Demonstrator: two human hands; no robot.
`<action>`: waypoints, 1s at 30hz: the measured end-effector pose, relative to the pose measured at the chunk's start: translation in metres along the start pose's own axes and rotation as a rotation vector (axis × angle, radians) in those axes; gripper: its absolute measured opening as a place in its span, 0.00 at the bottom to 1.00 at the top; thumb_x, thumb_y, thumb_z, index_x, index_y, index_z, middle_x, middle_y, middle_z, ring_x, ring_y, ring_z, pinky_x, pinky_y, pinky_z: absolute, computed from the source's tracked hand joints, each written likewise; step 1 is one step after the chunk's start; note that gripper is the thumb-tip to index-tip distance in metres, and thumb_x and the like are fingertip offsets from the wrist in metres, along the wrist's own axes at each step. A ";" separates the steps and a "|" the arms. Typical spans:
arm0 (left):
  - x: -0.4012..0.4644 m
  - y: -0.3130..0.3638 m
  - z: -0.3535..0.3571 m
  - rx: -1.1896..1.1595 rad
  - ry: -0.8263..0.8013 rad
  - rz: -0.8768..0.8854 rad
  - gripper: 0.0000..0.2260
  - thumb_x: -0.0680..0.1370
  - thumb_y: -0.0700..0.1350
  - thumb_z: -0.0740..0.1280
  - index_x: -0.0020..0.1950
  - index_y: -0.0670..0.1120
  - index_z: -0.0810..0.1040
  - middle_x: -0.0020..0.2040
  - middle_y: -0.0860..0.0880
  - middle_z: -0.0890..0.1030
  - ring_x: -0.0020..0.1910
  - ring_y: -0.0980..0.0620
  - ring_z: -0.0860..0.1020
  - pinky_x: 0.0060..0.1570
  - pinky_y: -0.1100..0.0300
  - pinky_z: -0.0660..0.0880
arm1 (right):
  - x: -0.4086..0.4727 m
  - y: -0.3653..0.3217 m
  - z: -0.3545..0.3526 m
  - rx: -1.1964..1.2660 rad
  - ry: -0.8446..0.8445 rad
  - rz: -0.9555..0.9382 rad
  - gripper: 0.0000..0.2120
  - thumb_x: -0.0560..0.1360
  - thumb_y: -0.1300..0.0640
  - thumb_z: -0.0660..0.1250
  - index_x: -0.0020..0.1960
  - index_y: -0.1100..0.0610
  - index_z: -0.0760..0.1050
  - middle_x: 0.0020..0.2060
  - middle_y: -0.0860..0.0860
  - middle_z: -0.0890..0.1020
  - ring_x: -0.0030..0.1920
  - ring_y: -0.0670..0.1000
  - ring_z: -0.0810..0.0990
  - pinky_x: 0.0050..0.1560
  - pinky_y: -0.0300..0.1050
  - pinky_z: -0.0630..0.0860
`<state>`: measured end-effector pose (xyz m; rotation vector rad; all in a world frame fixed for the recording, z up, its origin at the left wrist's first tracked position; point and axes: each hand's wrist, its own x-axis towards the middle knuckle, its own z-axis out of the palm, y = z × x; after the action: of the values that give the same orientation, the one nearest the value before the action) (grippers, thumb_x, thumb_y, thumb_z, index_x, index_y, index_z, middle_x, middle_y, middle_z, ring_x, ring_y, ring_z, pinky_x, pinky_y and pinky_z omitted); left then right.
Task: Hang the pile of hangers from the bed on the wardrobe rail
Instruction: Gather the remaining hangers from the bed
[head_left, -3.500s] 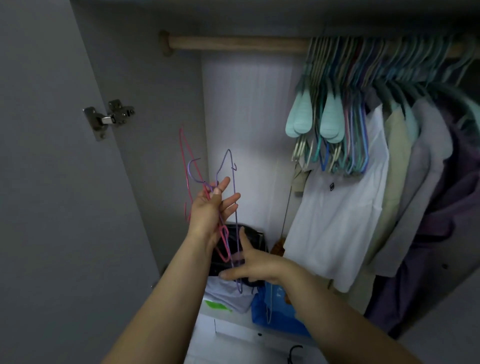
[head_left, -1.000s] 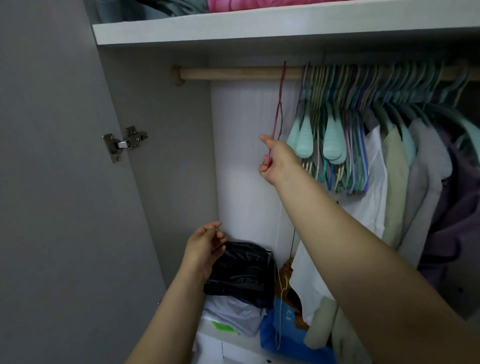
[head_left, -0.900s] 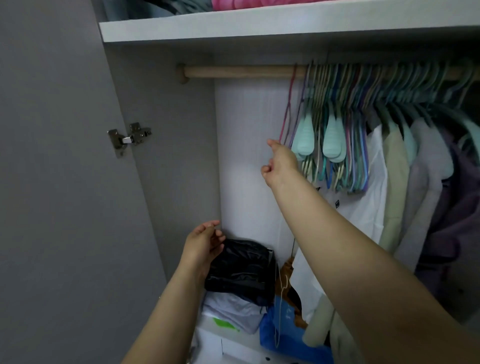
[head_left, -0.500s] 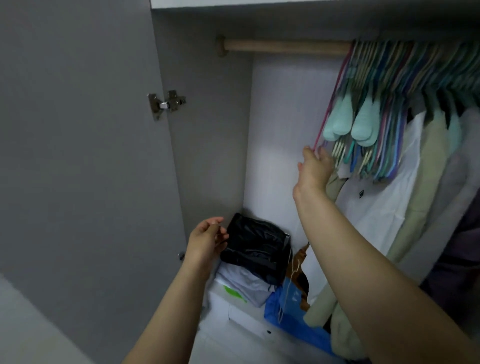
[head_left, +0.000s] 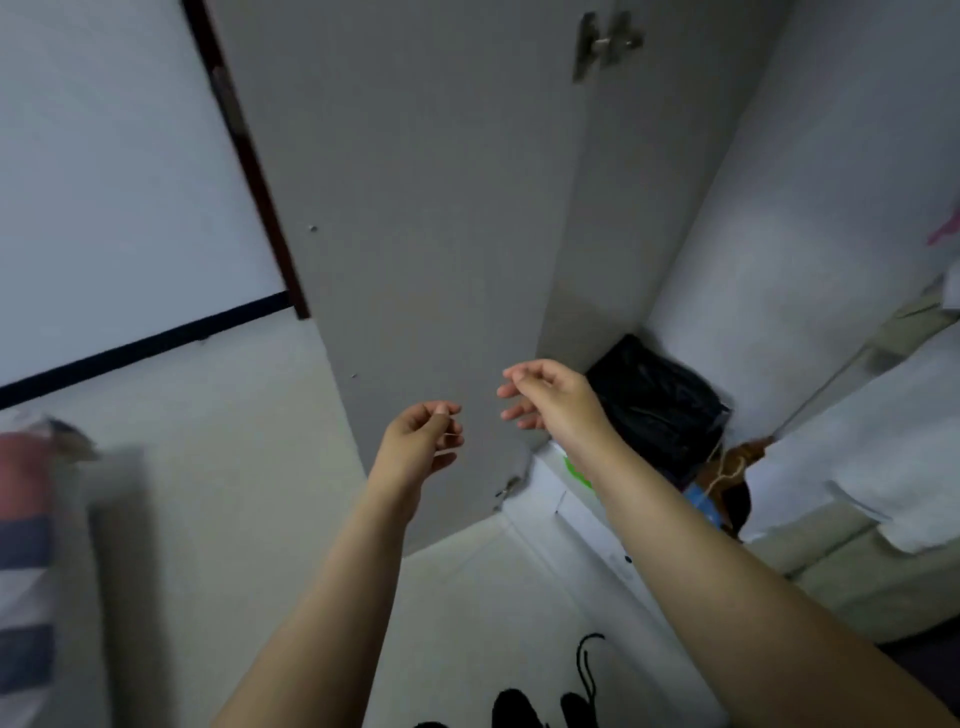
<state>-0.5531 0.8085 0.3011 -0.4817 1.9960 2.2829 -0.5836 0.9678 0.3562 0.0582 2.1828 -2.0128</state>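
Both hands are up in front of the open wardrobe door (head_left: 441, 208), and both hold nothing. The left hand (head_left: 423, 436) has its fingers loosely curled, with the thumb near the fingertips. The right hand (head_left: 550, 395) is a little higher and near it, not touching, its fingers bent softly too.

The picture is blurry, so small things are hard to make out. At the far right edge a bit of pink (head_left: 944, 231) shows, maybe part of a hanger, but I cannot tell. The rail is out of view.

Low inside the wardrobe sits a black bag (head_left: 660, 400), on top of a white box (head_left: 566, 499). Pale clothes (head_left: 872, 447) hang down on the right. A metal hinge (head_left: 602, 44) sits high on the door. At the left edge is a striped cloth (head_left: 23, 545), likely on the bed. A black cord (head_left: 587, 660) lies on the floor (head_left: 218, 467).
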 end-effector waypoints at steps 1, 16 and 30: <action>-0.008 -0.004 -0.027 0.002 0.034 -0.005 0.08 0.83 0.44 0.60 0.49 0.48 0.78 0.37 0.52 0.77 0.35 0.56 0.77 0.41 0.61 0.73 | -0.004 0.007 0.027 -0.021 -0.064 0.013 0.07 0.81 0.61 0.59 0.47 0.56 0.74 0.38 0.51 0.81 0.26 0.43 0.79 0.28 0.34 0.71; -0.203 -0.080 -0.471 -0.116 0.713 -0.216 0.09 0.83 0.42 0.58 0.48 0.48 0.77 0.38 0.49 0.78 0.35 0.53 0.75 0.38 0.61 0.70 | -0.151 0.079 0.480 -0.202 -0.775 0.212 0.08 0.81 0.61 0.59 0.46 0.56 0.74 0.40 0.50 0.81 0.33 0.48 0.79 0.33 0.36 0.73; -0.310 -0.152 -0.643 -0.430 1.223 -0.348 0.10 0.83 0.43 0.57 0.49 0.47 0.77 0.38 0.49 0.77 0.35 0.53 0.74 0.36 0.63 0.70 | -0.204 0.132 0.740 -0.647 -1.409 0.306 0.05 0.80 0.58 0.60 0.52 0.57 0.74 0.41 0.51 0.80 0.33 0.47 0.77 0.30 0.35 0.71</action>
<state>-0.1002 0.2507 0.1744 -2.4724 1.3409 2.3265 -0.2907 0.2629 0.2029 -0.7765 1.5035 -0.6037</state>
